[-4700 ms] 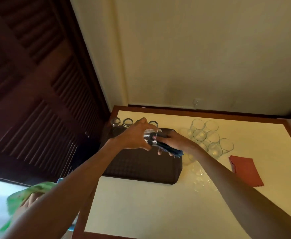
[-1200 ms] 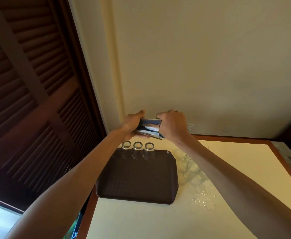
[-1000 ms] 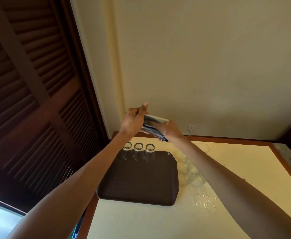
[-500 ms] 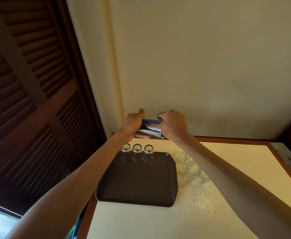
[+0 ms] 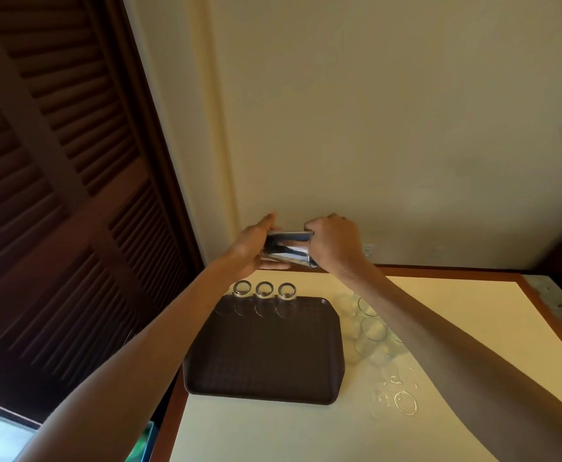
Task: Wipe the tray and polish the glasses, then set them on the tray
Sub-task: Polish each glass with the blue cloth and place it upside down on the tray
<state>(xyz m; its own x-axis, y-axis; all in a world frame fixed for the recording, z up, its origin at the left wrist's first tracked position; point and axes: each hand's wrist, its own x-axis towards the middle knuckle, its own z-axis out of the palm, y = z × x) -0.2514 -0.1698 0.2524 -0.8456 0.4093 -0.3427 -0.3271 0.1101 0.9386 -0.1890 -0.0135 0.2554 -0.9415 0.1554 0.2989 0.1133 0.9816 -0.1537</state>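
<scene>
Glass is slippery. The glass (image 5: 288, 251) is held sideways in the air at the tray's (image 5: 266, 365) 12 o'clock, left hand (image 5: 254, 246) round its bottom, right hand (image 5: 334, 243) curled at its mouth. A slip could smash it onto three glasses (image 5: 264, 291) below.

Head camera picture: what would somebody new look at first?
A shiny glass is held up in the middle, in front of the pale wall, with a bit of blue cloth in it. Below it a dark brown tray lies on the yellow table, with three glasses in a row at its far edge.
</scene>
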